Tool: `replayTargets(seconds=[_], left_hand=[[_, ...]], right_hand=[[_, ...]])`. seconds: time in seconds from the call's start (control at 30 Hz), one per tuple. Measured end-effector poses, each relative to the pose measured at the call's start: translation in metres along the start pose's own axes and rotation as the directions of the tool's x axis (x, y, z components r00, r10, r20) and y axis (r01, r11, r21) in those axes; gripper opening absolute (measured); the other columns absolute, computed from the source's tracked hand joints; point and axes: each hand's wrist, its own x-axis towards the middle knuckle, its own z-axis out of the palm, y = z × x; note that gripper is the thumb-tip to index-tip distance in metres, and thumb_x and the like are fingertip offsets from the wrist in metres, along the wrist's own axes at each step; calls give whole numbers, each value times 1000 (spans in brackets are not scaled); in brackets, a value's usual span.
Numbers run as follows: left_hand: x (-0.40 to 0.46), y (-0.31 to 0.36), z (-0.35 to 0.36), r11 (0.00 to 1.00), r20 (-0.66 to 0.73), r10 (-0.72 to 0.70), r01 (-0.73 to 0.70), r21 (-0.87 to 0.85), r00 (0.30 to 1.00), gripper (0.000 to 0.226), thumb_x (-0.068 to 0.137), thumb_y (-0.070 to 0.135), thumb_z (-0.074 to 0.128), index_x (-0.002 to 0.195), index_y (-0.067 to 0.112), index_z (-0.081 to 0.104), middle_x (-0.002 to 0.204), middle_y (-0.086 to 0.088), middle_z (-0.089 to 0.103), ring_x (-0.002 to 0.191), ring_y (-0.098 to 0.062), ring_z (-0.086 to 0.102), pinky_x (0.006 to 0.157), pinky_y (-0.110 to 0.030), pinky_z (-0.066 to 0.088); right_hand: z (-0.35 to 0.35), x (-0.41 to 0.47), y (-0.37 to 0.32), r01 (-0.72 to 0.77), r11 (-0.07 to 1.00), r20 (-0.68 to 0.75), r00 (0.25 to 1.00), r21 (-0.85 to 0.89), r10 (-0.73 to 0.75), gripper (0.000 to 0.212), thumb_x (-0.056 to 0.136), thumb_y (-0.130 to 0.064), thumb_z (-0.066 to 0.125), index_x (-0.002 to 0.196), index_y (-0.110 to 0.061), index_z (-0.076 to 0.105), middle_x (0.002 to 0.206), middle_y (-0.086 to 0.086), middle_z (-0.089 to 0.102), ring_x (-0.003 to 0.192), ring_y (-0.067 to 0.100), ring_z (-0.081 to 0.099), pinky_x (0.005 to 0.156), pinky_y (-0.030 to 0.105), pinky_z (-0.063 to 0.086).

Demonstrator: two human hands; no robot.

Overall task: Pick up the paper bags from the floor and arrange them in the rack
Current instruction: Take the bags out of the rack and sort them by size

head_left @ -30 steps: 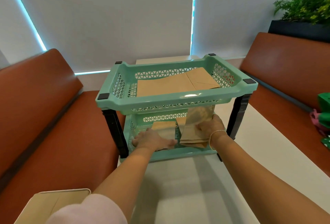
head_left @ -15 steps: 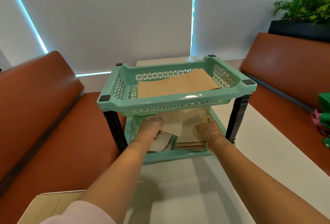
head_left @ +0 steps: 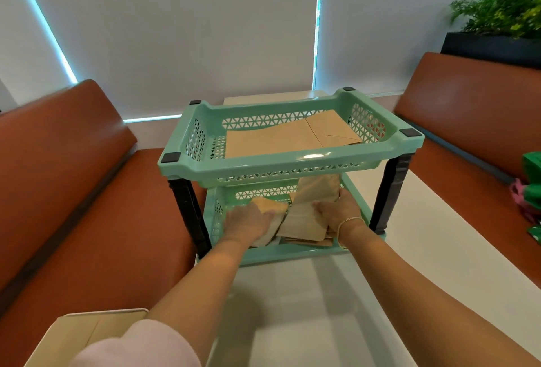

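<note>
Head view: rack (head_left: 292, 161) on the table, both hands inside its bottom tray.
Left hand (head_left: 248, 221): flat, fingers straight, pressing the rack's left-side bags (head_left: 270, 205).
Right hand (head_left: 336, 211): grasping a tilted bag (head_left: 317, 191).
Advice: lower that bag level, keeping it below the rack's top tray.

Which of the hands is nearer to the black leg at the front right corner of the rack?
Right. The right hand is in the lower tray, holding a paper bag, just left of that black leg. The left hand is farther left, on the other bags.
</note>
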Motion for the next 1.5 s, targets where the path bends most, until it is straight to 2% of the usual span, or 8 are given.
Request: replayTargets(seconds=[0.1, 0.27, 0.47, 0.8, 1.0, 1.13, 1.37, 1.5], left_hand=[[5, -13, 3, 974, 52, -105, 92, 208, 993, 89, 79, 66, 54, 142, 7, 31, 145, -16, 37, 134, -35, 34, 108, -41, 31], [3, -10, 4, 980, 125, -129, 107, 166, 984, 115, 62, 74, 65, 146, 8, 23, 149, -15, 32, 136, -35, 30, 109, -40, 30], [0, -6, 2, 972, 46, -195, 186, 143, 980, 106, 60, 63, 72, 140, 8, 29, 140, -19, 35, 129, -35, 34, 102, -38, 35], [-5, 16, -21, 849, 126, -210, 245, -469, 970, 120, 34, 73, 60, 135, 13, 42, 131, -12, 50, 118, -32, 48, 98, -41, 43], [-17, 36, -8, 943, 70, -87, 105, -316, 994, 105, 64, 71, 67, 143, 12, 32, 144, -11, 37, 133, -30, 35, 106, -38, 38], [-17, 28, -1, 921, 68, 66, -34, -387, 995, 74, 77, 64, 59, 131, 15, 48, 132, -4, 52, 119, -23, 51, 97, -31, 43], [9, -10, 25, 964, 71, -264, 264, 16, 962, 85, 69, 63, 63, 136, 15, 43, 139, -14, 41, 125, -35, 38, 101, -44, 36], [11, -10, 26, 946, 45, -323, 324, -2, 945, 98, 69, 55, 75, 143, 7, 31, 140, -16, 33, 126, -33, 35, 99, -39, 40]], right_hand=[[-3, 2, 1, 12, 999, -7, 1000, -37, -13, 43, 82, -10, 64, 122, -10, 50, 114, 13, 60, 104, 34, 57, 91, 50, 50], [-5, 5, 3, 17, 999, 1, 1000, -37, -17, 41, 84, -9, 62, 122, -10, 49, 114, 13, 59, 96, 31, 55, 87, 46, 51], [-6, 8, 4, 19, 998, 1, 1000, -60, -19, 41, 83, -10, 62, 122, -10, 49, 110, 11, 59, 100, 31, 56, 89, 46, 51], [5, 2, 5, 21, 996, 22, 1000, -89, -19, 36, 87, -12, 58, 122, -5, 50, 115, 15, 60, 106, 32, 57, 91, 43, 50], [18, -4, -2, -6, 995, 92, 996, 97, -3, 42, 91, -38, 55, 117, -5, 51, 103, 13, 61, 85, 27, 60, 73, 37, 53], [12, -3, 0, -20, 993, 93, 996, 120, 9, 45, 82, -14, 68, 122, -6, 49, 108, 14, 62, 93, 31, 61, 83, 41, 54], [0, 6, 2, -37, 995, 15, 999, 89, 36, 46, 79, -7, 68, 122, -7, 53, 112, 15, 63, 98, 34, 62, 84, 47, 54], [0, 7, 3, -21, 998, 12, 1000, 65, 20, 50, 79, -9, 68, 125, -8, 50, 116, 15, 62, 102, 34, 61, 87, 47, 53]])
